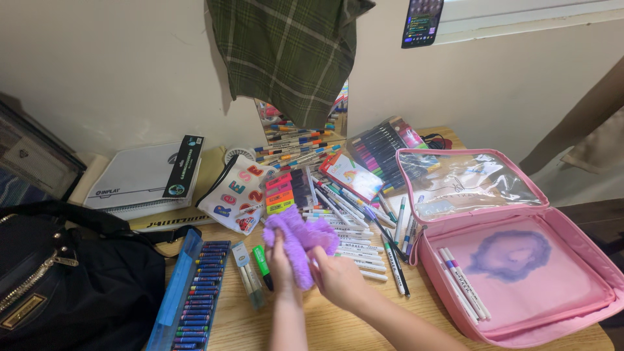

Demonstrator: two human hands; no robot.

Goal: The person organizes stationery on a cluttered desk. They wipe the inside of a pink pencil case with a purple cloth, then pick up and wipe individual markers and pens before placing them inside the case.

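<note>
Head view: hands [312,266] apparently grip purple fluffy pouch [298,237].

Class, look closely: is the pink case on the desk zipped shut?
No, the pink case lies open flat, with two white markers resting inside its lower half.

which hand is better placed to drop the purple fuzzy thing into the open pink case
Right. The right hand grips the purple fuzzy thing on the side nearer the pink case; the left hand would have to cross over.

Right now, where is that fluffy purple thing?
In the head view, the fluffy purple thing sits centre-frame over the wooden table, held between both hands, just in front of the pile of loose markers.
</note>
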